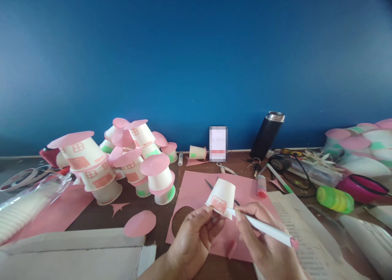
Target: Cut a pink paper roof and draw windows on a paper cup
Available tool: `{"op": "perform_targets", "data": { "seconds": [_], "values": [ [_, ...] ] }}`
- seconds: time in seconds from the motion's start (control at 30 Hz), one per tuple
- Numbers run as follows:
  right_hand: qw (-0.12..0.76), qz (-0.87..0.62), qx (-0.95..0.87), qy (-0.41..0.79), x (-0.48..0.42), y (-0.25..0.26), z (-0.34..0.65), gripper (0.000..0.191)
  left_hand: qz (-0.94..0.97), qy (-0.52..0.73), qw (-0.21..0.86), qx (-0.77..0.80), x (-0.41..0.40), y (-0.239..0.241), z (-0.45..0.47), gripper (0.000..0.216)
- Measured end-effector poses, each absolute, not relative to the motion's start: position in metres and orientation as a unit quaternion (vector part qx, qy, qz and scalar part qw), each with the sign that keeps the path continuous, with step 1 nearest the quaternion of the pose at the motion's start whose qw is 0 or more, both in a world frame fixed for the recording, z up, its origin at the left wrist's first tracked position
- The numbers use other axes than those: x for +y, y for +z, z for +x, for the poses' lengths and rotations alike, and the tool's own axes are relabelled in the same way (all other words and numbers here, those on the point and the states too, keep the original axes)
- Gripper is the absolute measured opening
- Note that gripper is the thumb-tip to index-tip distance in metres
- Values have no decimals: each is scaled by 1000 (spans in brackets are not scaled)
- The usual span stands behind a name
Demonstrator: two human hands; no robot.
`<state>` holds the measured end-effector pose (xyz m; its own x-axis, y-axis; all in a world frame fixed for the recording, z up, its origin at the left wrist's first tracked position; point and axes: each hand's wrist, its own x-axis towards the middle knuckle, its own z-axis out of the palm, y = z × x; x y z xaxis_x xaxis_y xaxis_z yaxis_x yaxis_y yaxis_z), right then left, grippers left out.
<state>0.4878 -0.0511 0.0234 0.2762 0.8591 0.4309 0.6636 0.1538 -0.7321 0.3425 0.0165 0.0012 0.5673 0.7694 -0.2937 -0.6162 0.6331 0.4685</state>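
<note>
My left hand [196, 239] holds a white paper cup [223, 191] upside down by its rim, fingers closed on the lower edge. Pink marker strokes fill a small patch on the cup's side. In my right hand [260, 235] is a white marker [269, 230] with a pink end, its tip at the cup beside the coloured patch. Under both hands lies a sheet of pink paper [190, 186] with a round hole cut in it. A pair of scissors lies partly hidden behind the cup, its dark blade [208, 184] showing.
Stacked cups with pink paper tops [128, 165] stand at left, near a loose pink disc [140, 223] and a cardboard piece [70, 255]. A black bottle [267, 136], glue stick [261, 187], green marker [280, 178] and neon green bottle [335, 199] are on the right.
</note>
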Motion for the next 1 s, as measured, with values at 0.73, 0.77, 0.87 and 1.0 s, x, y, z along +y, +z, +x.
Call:
{"op": "perform_targets", "data": {
  "seconds": [0.73, 0.77, 0.87, 1.0],
  "values": [
    [451, -643, -608, 116, -54, 29, 484, 15, 157, 409, 864, 247, 17, 0, 343, 8],
    [449, -642, -611, 115, -54, 30, 484, 16, 156, 409, 864, 247, 17, 0, 343, 8],
    [449, -645, -608, 114, -55, 30, 483, 17, 151, 410, 865, 246, 17, -1, 342, 8],
    [462, -646, -594, 128, -55, 30, 481, 19, 154, 405, 868, 244, 16, -1, 341, 8]
  ]
}}
